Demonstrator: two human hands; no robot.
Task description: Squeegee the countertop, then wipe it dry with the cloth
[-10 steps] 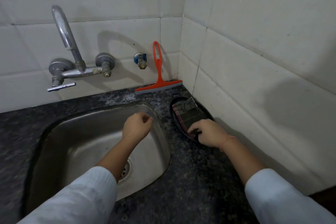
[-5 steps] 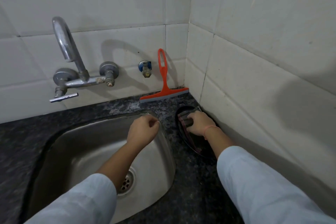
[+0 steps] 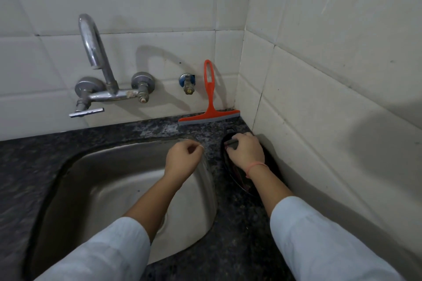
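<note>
Our right hand [image 3: 245,153] grips the dark cloth [image 3: 231,142] in a black dish [image 3: 225,162]. Left hand [image 3: 182,161] hangs loosely curled over the sink [image 3: 114,178], holding nothing. Orange squeegee [image 3: 209,113] leans on the back tiles, blade on the countertop [image 3: 239,246].

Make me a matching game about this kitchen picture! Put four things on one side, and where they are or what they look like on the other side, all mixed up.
Things:
1. squeegee
2. tap
3. left hand
4. right hand

Clues:
A. over the far rim of the sink, holding nothing
B. orange, leaning upright near the corner
C. gripping the dark cloth
D. silver, curved, fixed to the tiles

Pairs: 1-B, 2-D, 3-A, 4-C
</note>
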